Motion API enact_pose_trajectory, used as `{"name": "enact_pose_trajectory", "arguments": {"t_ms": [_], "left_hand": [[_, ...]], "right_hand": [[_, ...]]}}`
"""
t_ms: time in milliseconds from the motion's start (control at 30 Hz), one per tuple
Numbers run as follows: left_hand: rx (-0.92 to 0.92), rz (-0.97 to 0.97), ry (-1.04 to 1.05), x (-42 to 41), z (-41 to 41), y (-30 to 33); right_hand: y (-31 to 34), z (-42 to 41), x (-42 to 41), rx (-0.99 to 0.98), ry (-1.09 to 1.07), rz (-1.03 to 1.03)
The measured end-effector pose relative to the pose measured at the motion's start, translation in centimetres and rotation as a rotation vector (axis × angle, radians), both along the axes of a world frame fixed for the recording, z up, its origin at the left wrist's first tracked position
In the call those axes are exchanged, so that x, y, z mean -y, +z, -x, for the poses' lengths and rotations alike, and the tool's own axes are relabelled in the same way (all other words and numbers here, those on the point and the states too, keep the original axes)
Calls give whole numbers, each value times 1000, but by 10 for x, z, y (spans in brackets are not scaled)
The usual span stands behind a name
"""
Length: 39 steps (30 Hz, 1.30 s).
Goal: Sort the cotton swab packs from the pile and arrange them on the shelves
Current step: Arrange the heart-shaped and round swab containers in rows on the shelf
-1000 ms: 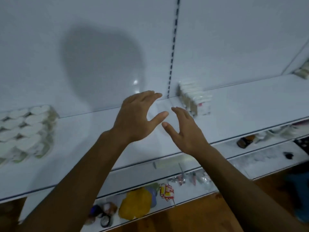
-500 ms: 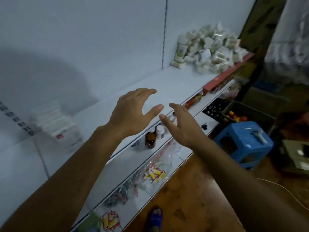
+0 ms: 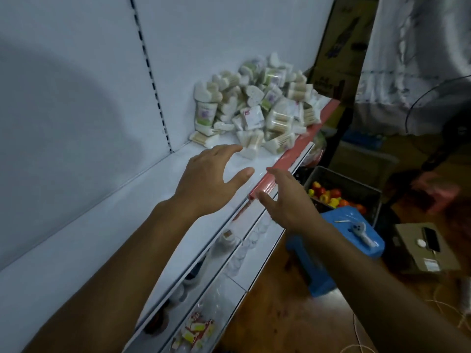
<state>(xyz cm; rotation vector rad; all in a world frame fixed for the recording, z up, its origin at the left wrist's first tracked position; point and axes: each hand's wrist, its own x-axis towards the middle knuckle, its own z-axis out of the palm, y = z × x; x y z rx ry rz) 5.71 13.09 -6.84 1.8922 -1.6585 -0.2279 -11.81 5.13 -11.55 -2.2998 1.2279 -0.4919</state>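
From my head view, my left hand (image 3: 211, 179) and right hand (image 3: 288, 200) reach out with fingers spread and nothing in them, toward the heaped pile of small white and beige plastic-wrapped cotton swab packs (image 3: 257, 105), which sits at the far end of the white metal shelf (image 3: 107, 225) against the back panel, just beyond my left fingertips. I judge the packs light, crinkly and somewhat slippery, so I would pinch each across its middle and take the loose ones at the near edge first, since pulling from below could topple the heap over the red shelf-edge strip (image 3: 285, 159). Below to my right stand a dark crate of red and yellow fruit-like items (image 3: 339, 192) and a blue plastic stool (image 3: 344, 235), neither blocking my reach.
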Motion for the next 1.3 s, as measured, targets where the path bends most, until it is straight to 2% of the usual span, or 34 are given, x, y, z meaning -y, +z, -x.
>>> {"name": "enact_pose_trajectory", "arguments": {"t_ms": [100,267,467,600,700,800,900,1000,1133,1167,1233,1300], "left_hand": [[-20,-17,17,45,-2,-1],[-73,-38,125,108,-6,-20],[-160,-41,337,155,-1,-33],[-217,-37,442,173,6,-39],[-336,14,496,184,4,-39],[-520,160,506,200,0,-35],[-615,214,439,217,6,-31],[-645,181,362,228,10,-31],[-675,171,335,240,8,-37],[-688,185,359,244,7,-38],[-773,258,434,250,5,-39],[-852,340,496,254,2,-37]], "right_hand": [[-3,-7,52,-68,64,38],[-17,-34,145,-244,227,242],[-34,-68,213,-340,448,280],[-36,-75,232,-270,569,316],[-23,-72,239,35,543,48],[-7,-73,251,294,456,-431],[2,-74,260,352,487,-798],[10,-69,263,364,527,-895],[11,-61,271,374,509,-825],[8,-58,275,388,478,-733],[-2,-48,287,343,460,-291],[-10,-36,301,112,530,126]]}}
